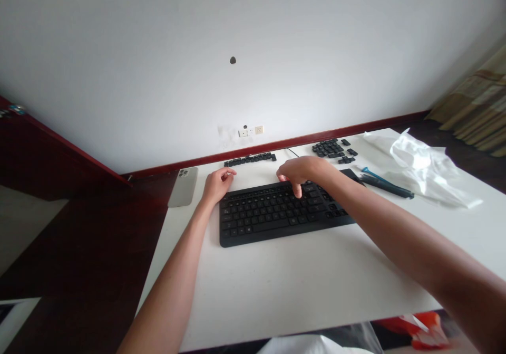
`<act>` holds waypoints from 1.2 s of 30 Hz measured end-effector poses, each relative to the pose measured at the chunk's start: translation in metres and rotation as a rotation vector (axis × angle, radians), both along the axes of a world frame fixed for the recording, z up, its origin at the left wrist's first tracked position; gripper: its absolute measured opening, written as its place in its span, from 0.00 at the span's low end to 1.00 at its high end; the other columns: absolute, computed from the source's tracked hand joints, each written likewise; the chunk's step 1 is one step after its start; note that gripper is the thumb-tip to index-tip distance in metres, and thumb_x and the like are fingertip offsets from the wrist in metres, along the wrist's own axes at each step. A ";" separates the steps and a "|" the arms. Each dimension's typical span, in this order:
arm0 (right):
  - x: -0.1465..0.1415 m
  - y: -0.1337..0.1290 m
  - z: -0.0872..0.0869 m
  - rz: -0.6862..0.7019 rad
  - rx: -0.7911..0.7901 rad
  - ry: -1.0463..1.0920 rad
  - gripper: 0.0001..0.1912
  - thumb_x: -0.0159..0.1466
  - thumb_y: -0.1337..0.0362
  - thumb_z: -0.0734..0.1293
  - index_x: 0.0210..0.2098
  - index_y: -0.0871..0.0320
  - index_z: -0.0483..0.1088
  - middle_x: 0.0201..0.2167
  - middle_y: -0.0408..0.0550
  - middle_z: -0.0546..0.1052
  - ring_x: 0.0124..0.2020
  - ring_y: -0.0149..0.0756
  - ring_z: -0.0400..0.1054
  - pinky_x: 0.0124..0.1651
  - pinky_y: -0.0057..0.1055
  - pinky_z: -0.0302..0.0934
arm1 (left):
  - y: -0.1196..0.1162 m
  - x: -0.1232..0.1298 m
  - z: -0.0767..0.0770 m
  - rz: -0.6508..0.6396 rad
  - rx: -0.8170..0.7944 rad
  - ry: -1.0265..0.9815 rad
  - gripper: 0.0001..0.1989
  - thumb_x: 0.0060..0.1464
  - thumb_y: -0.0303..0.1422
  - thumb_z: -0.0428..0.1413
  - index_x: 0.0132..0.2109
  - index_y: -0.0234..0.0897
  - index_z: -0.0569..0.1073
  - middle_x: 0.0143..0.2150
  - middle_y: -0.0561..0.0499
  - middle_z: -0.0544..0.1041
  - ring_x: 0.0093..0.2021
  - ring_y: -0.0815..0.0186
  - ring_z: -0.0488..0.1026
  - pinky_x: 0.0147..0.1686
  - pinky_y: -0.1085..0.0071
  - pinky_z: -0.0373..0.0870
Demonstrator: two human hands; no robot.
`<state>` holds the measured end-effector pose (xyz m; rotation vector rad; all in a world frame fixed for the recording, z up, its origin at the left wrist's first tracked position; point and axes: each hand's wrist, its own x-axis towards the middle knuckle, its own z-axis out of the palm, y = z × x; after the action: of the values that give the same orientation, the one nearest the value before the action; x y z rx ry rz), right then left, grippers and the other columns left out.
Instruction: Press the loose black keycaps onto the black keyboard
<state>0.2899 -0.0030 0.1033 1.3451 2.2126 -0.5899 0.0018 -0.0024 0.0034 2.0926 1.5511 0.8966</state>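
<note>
A black keyboard [261, 214] lies on the white table, most of its keys in place. At its right part some spots look without caps, partly behind my right forearm. My right hand [302, 170] is over the keyboard's far edge, its thumb stretched down onto the keys and its other fingers bent near that edge, partly hidden. No object shows in it. My left hand [217, 185] rests by the far left corner, fingers loosely bent and apart from the thumb, holding nothing visible. Behind the keyboard are a row of loose keycaps [250, 160] and a keycap cluster [327, 149].
A phone [184, 188] lies at the table's left edge. To the right are a blue tool [373, 175], a dark long strip [387, 186] and a crumpled white plastic bag [425, 166]. Wall sockets [251, 131] are behind the table [276, 285].
</note>
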 end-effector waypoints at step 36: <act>0.030 0.021 -0.017 -0.051 0.254 0.189 0.32 0.64 0.66 0.66 0.67 0.45 0.65 0.63 0.50 0.73 0.61 0.52 0.69 0.59 0.46 0.64 | 0.004 -0.002 -0.006 -0.022 0.019 -0.018 0.11 0.58 0.31 0.54 0.41 0.39 0.81 0.23 0.56 0.70 0.25 0.68 0.64 0.30 0.72 0.58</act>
<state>0.3194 0.0179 0.0865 1.5310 2.4791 -0.4838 -0.0005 0.0014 -0.0029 2.1048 1.5138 0.9237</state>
